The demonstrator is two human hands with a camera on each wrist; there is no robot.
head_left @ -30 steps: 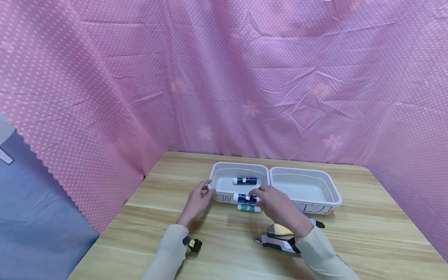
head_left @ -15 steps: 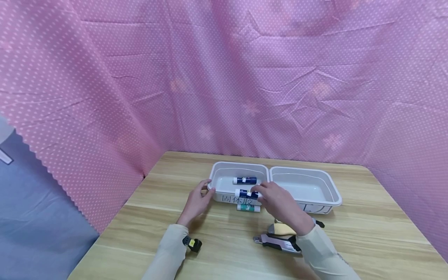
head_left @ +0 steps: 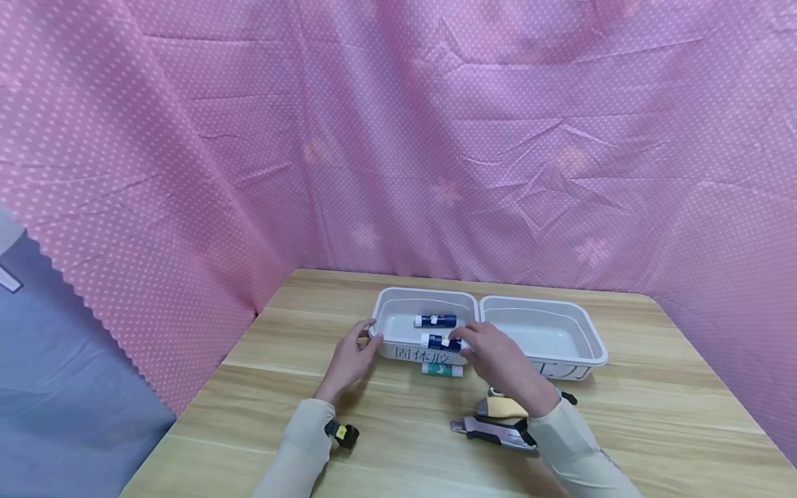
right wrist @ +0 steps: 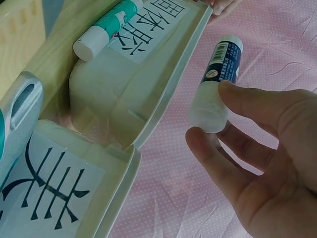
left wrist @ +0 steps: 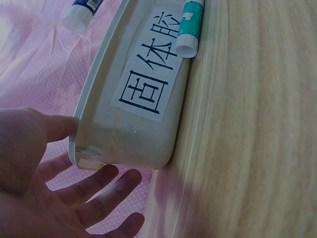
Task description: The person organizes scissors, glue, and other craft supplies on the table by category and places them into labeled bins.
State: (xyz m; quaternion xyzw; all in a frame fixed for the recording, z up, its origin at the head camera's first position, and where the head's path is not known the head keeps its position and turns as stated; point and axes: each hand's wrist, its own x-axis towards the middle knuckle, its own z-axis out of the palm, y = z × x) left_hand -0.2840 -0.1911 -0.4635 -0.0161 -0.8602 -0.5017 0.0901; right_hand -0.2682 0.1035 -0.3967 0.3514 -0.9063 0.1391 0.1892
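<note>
My right hand (head_left: pixel 501 363) pinches a dark blue glue stick (head_left: pixel 441 342) by its right end, between thumb and fingers, over the front rim of the left white bin (head_left: pixel 429 291). Its white end points left in the head view. Thumb and forefinger of my left hand (head_left: pixel 349 360) grip that bin's front left corner, the other fingers spread below the rim, as the left wrist view shows. Inside the bin lies another dark blue glue stick (head_left: pixel 436 321). A green glue stick (head_left: pixel 443 371) with white ends lies on the table against the bin's labelled front (left wrist: pixel 148 69).
A second white bin (head_left: pixel 535 300) adjoins on the right, also labelled in front. Below my right forearm lie a lilac and black utility knife (head_left: pixel 495 432) and a yellow-handled tool (head_left: pixel 503 408), partly covered. Pink cloth (head_left: pixel 436 138) hangs behind the wooden table (head_left: pixel 386 449).
My right hand has raised the blue glue stick slightly and shifted it right, uncovering more of the bin's label. My left hand stays on the corner.
</note>
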